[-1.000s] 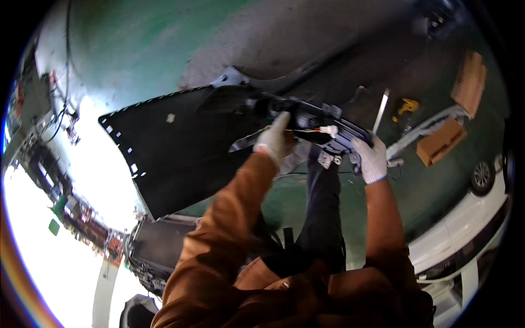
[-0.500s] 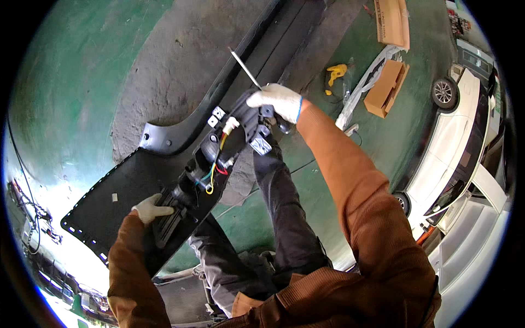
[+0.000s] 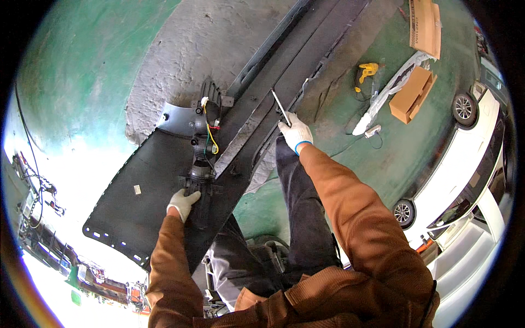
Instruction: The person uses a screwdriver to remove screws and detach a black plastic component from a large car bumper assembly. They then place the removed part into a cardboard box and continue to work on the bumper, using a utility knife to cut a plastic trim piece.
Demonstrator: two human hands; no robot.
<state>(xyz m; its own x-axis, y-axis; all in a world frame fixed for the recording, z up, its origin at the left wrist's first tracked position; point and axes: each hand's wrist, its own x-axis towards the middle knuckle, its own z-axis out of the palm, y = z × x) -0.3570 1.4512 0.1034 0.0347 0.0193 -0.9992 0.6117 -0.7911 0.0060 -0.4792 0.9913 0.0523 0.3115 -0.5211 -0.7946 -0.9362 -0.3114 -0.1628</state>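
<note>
Green floor (image 3: 394, 169) open between panel and car; white car (image 3: 465, 153) hugging right; long black panel (image 3: 158, 169) slanting across; brown carton (image 3: 425, 27), smaller brown box (image 3: 409, 97), contents hidden; black wired unit (image 3: 199, 174) on panel; yellow drill (image 3: 365, 73) near box; hands apart: left hand (image 3: 184, 204) touching unit's lower end, grip can't tell; right hand (image 3: 297, 133) closed round silver rod (image 3: 280, 105).

Black unit (image 3: 200, 145), yellow wire (image 3: 208, 130) exposed — lengthwise over broad black panel (image 3: 123, 202); slim silvery rod (image 3: 280, 105) — slanted.

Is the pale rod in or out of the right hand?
In: the right hand grips one end; the pale rod sticks out beyond.
</note>
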